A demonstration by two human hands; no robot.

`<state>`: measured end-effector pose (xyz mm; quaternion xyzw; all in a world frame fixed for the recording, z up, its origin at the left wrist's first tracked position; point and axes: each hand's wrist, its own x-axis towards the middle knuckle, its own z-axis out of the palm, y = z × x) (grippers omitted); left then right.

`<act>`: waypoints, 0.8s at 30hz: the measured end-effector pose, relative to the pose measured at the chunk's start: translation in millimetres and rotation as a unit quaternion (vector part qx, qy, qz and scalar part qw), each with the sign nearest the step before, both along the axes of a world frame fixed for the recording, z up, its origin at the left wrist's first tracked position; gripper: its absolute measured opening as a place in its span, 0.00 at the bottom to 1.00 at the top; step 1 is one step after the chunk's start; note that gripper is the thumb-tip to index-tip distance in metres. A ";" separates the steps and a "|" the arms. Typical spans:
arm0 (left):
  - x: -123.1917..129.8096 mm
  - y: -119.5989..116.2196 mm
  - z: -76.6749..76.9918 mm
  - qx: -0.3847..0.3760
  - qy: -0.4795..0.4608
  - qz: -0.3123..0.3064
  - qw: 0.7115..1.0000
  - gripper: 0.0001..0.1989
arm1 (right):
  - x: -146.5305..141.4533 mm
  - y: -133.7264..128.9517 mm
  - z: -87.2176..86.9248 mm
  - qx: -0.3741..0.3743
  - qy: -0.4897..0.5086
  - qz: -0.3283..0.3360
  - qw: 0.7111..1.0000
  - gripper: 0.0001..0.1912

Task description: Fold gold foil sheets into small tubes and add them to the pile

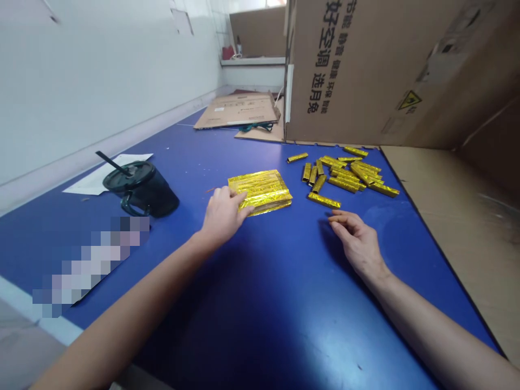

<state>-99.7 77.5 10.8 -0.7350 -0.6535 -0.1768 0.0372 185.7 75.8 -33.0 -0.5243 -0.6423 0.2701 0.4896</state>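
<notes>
In the head view, a flat gold stack point(264, 186) on the bench point(252, 287) was touched by the left hand point(221, 215), its grip indeterminable; the right hand point(361, 242) was narrowly pinched, seemingly empty. Gold tubes point(342, 184) were heaped beyond, apparently done, with the stack left.

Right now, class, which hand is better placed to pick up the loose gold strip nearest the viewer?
Probably the right hand: it is close beside that gold strip, while the left hand is farther off, touching the flat gold sheets.
</notes>
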 end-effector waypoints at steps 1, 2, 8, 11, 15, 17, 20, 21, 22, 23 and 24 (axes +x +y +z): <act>3.5 6.2 -1.8 -0.013 0.050 0.003 0.999 0.17 | -0.2 0.0 0.0 -0.001 0.001 0.002 1.000 0.08; 6.8 10.1 -3.7 -0.025 0.085 0.000 0.996 0.17 | -0.5 0.0 0.2 -0.003 0.001 0.003 1.000 0.08; 13.5 9.2 -11.6 -0.052 0.158 -0.025 0.986 0.13 | -2.0 -0.9 1.9 -0.008 0.002 0.002 1.000 0.08; 12.8 9.7 -10.9 -0.059 0.157 -0.029 0.985 0.13 | -1.8 -0.7 1.3 -0.007 0.002 0.001 1.000 0.08; 12.8 11.3 -7.5 -0.074 0.150 -0.035 0.985 0.14 | -1.4 0.0 0.3 -0.006 0.007 0.000 1.000 0.07; 12.2 11.0 -5.5 -0.088 0.142 -0.036 0.985 0.16 | -1.5 0.3 0.1 -0.009 0.016 0.000 1.000 0.07; 10.2 7.4 -0.4 -0.094 0.125 -0.034 0.987 0.16 | -1.6 0.7 -0.2 -0.018 0.037 0.001 0.999 0.07; 9.5 4.8 2.9 -0.081 0.113 -0.036 0.990 0.16 | -1.6 1.0 -0.4 -0.020 0.042 0.001 0.999 0.08; 9.0 1.1 7.5 -0.058 0.093 -0.038 0.993 0.15 | -1.5 1.3 -0.7 -0.022 0.047 0.000 0.999 0.08; 8.7 -3.4 13.5 -0.029 0.065 -0.043 0.997 0.15 | -1.4 1.6 -1.0 -0.023 0.050 -0.001 0.998 0.08; 8.5 -8.7 20.9 0.001 0.029 -0.049 0.998 0.15 | -1.3 2.0 -1.4 -0.025 0.055 -0.004 0.998 0.08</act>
